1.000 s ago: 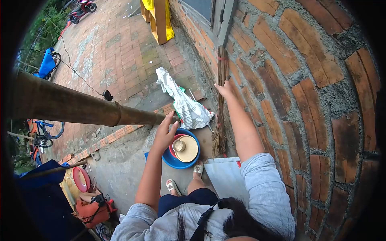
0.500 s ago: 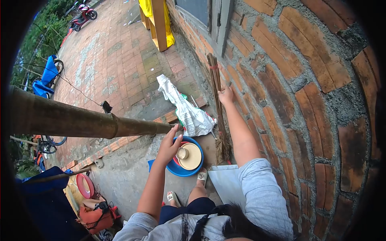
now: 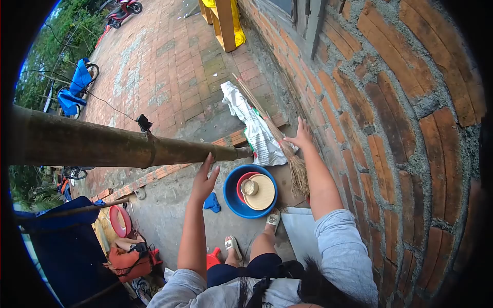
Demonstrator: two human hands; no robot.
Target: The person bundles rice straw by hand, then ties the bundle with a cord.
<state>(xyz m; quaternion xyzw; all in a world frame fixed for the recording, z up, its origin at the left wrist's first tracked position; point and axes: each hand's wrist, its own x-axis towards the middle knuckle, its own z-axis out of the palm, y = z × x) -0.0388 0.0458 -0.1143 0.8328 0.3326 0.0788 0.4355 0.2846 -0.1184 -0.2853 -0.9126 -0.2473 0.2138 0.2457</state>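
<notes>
My right hand [image 3: 303, 137] is open beside the brick wall, fingers spread and thumb pointing at the broom. That broom [image 3: 271, 120], a long bundle of thin sticks, slants over a white printed sack [image 3: 251, 123], with its bushy end [image 3: 299, 177] low near the wall. My left hand [image 3: 205, 178] is open too, its fingertips at the bamboo pole [image 3: 187, 152]. Below and between my hands sits a blue basin [image 3: 231, 205]. Inside it are a red basin [image 3: 240, 189], a round beige tray [image 3: 263, 192] and a small cup [image 3: 250, 187] with pale contents.
The brick wall [image 3: 370, 154] rises close on my right. A grey board [image 3: 299, 231] lies by my foot. A blue cloth [image 3: 212, 203] is left of the basin. At lower left a person [image 3: 128, 262] sits near a pink basin [image 3: 120, 222]. A red motorbike [image 3: 123, 11] stands far off.
My right hand has come away from the broom's upright sticks and opened. The broom now tilts left across the sack. My left hand stays open near the pole; the view has shifted.
</notes>
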